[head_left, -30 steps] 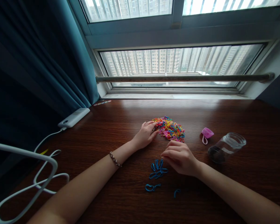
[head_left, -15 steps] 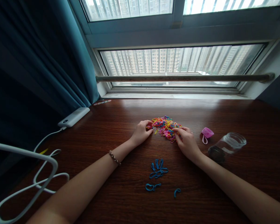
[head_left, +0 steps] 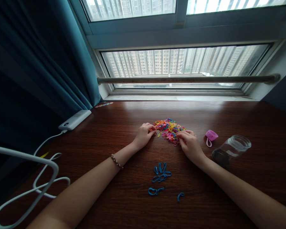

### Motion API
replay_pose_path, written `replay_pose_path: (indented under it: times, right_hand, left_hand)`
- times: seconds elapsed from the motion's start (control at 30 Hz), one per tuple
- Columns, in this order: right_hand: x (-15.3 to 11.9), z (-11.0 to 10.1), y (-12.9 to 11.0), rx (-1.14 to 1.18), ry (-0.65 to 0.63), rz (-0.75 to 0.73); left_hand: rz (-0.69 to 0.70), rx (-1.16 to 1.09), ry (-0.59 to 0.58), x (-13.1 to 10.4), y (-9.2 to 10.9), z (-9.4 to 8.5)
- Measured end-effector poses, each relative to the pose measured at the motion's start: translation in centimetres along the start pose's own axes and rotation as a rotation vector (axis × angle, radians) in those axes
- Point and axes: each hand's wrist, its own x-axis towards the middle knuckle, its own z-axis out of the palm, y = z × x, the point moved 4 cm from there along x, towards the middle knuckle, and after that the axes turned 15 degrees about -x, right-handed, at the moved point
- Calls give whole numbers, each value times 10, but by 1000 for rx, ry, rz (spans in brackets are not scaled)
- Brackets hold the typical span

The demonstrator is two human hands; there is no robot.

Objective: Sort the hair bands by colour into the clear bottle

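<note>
A heap of small rubber bands [head_left: 167, 128] in pink, yellow, orange and blue lies on the dark wooden table between my hands. At the heap's left edge my left hand [head_left: 144, 135] is closed, with a few reddish bands between thumb and fingers. My right hand [head_left: 190, 144] rests at the right edge, its bent fingers touching the bands and the thumb a little apart from them. Nearer to me lies a small group of blue rubber bands [head_left: 161, 175]. Below it are some looped blue bands [head_left: 154, 191] and a single curled blue band [head_left: 180, 196].
Right of my right hand are a pink lid with a loop [head_left: 212, 135] and a clear jar [head_left: 238, 144] on its side. A white power bank [head_left: 76, 120] and white cable [head_left: 50, 162] lie at left, by the blue curtain [head_left: 81, 70]. Behind runs a window rail [head_left: 181, 80].
The fingers of my left hand have shifted slightly at the heap's left edge and drawn closer around the bands there. My right hand and the blue bands look almost the same.
</note>
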Motion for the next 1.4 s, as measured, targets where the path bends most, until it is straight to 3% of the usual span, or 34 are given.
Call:
replay_pose_path:
  times: [0.2,0.33,0.6,1.0,1.13,1.27,1.4]
  right_hand:
    - [1,-6,-1,51,63,18]
    - [1,-13,2,82,86,134]
    - [0,-10,17,175,82,342]
    - [0,-17,8,327,137,373]
    - [-4,-26,-15,449,67,213]
    - [-14,-36,-50,529,-95,-119]
    - [-27,-36,-78,586,-339,-459]
  left_hand:
    - [-5,-141,134,0,-2,-6]
    - [-41,-274,217,0,-5,-8]
    - [-101,-461,235,-1,-3,-6]
    - [-108,-571,189,-2,-9,-1]
    - [-146,-535,204,-2,-9,-3]
    - [-161,-545,204,-1,-8,-3]
    - [-159,-540,225,-1,-7,-4]
